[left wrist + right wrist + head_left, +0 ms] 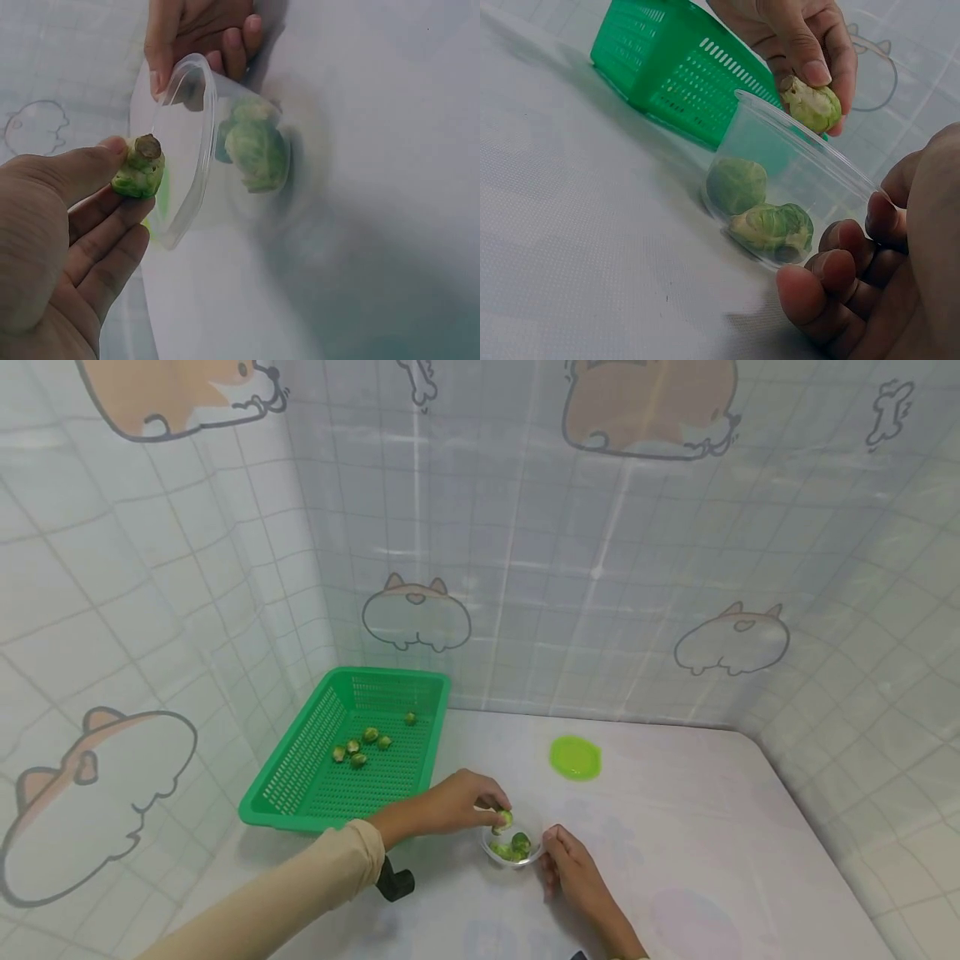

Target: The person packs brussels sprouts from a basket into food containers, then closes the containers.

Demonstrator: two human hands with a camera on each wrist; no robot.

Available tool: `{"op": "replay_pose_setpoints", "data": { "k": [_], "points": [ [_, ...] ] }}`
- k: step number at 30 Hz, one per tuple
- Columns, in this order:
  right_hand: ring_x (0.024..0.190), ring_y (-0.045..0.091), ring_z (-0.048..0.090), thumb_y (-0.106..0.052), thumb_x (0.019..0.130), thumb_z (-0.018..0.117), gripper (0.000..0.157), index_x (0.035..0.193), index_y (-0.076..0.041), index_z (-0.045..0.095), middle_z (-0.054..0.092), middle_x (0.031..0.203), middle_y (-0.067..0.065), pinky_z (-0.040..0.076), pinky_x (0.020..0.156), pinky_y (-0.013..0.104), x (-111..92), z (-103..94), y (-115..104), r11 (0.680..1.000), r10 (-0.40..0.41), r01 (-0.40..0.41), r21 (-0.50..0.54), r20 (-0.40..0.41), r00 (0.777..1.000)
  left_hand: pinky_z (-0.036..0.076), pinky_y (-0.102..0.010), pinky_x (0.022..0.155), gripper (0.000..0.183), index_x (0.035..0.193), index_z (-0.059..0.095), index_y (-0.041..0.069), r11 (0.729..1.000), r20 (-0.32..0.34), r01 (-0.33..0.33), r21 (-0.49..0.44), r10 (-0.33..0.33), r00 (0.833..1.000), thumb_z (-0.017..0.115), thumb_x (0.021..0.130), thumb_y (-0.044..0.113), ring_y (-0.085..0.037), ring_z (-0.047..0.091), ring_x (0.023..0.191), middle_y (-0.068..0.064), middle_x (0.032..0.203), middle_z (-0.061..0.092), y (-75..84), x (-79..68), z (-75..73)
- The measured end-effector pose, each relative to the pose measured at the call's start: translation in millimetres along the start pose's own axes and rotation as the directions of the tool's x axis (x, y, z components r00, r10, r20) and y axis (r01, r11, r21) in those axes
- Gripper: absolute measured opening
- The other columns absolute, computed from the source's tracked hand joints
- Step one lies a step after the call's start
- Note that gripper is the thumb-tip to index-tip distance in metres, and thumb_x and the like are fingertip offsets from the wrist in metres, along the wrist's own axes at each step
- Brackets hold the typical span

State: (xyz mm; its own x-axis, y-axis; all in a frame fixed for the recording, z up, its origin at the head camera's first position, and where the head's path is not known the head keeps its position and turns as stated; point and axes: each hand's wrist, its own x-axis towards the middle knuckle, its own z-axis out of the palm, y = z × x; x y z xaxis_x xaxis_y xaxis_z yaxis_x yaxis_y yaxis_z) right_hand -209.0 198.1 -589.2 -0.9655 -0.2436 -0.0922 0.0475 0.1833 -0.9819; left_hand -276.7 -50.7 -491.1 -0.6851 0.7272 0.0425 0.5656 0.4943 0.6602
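A Brussels sprout (139, 176) is pinched between the thumb and fingers of my left hand (457, 806), its cut stem showing in the left wrist view. That hand hovers at the rim of a clear round plastic container (780, 135) on the table. Inside the container lie a few sprouts (772, 225), seen through the wall. On the container's other side, my right hand (576, 868) grips the rim with thumb and forefinger. Its other fingers (836, 270) curl beside the wall.
A green perforated basket (281, 793) stands at the left with several Brussels sprouts (371, 735) in it. Behind the container lies a flat lime-green lid (576, 757). A black object (395, 882) is below the left forearm. Curtains with cartoon dogs enclose the white table (675, 810).
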Motion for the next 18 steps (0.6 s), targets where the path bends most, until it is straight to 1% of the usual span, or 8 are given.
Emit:
{"op": "replay_pose_setpoints", "data": {
  "k": [4,8,14,18],
  "points": [
    [0.057,0.017,0.053,-0.032,0.111,0.038,0.035,0.097,-0.003,0.05,0.052,0.079,0.006,0.054,0.049,0.034,0.0,1.0,-1.5,1.0,0.015,-0.015,0.003,-0.01,1.0,0.056,-0.025,0.091,0.018,0.109,0.075,0.018,0.999,0.008,0.008,0.031,-0.009,1.0,0.075,0.093,0.026,0.002,0.066,0.098,0.015,0.104,0.071,2.5,1.5,1.6],
    [0.056,0.018,0.053,-0.032,0.111,0.038,0.034,0.097,-0.003,0.05,0.052,0.079,0.006,0.054,0.049,0.033,1.0,1.2,-3.3,1.0,0.022,-0.022,0.003,-0.018,1.0,0.056,-0.026,0.091,0.018,0.11,0.075,0.018,0.997,0.013,0.012,0.073,-0.013,1.0,0.074,0.093,0.027,-0.001,0.067,0.1,0.015,0.105,0.071,4.1,2.9,1.2],
    [0.057,0.017,0.054,-0.033,0.111,0.039,0.034,0.098,-0.003,0.05,0.052,0.08,0.005,0.054,0.05,0.033,0.9,0.4,-2.7,1.0,0.022,-0.022,0.014,-0.009,1.0,0.056,-0.025,0.091,0.019,0.11,0.075,0.02,0.987,0.031,-0.008,0.159,0.003,1.0,0.073,0.094,0.03,-0.001,0.066,0.101,0.018,0.105,0.07,1.5,5.2,5.7],
    [0.056,0.017,0.054,-0.035,0.11,0.04,0.037,0.098,-0.001,0.05,0.052,0.08,0.006,0.055,0.05,0.033,-1.1,0.7,-1.5,1.0,0.013,-0.013,0.017,-0.005,1.0,0.055,-0.023,0.09,0.02,0.11,0.076,0.018,0.983,0.038,-0.017,0.182,0.011,0.999,0.074,0.093,0.029,-0.002,0.066,0.101,0.017,0.105,0.071,3.9,4.6,7.4]
  ]
}}
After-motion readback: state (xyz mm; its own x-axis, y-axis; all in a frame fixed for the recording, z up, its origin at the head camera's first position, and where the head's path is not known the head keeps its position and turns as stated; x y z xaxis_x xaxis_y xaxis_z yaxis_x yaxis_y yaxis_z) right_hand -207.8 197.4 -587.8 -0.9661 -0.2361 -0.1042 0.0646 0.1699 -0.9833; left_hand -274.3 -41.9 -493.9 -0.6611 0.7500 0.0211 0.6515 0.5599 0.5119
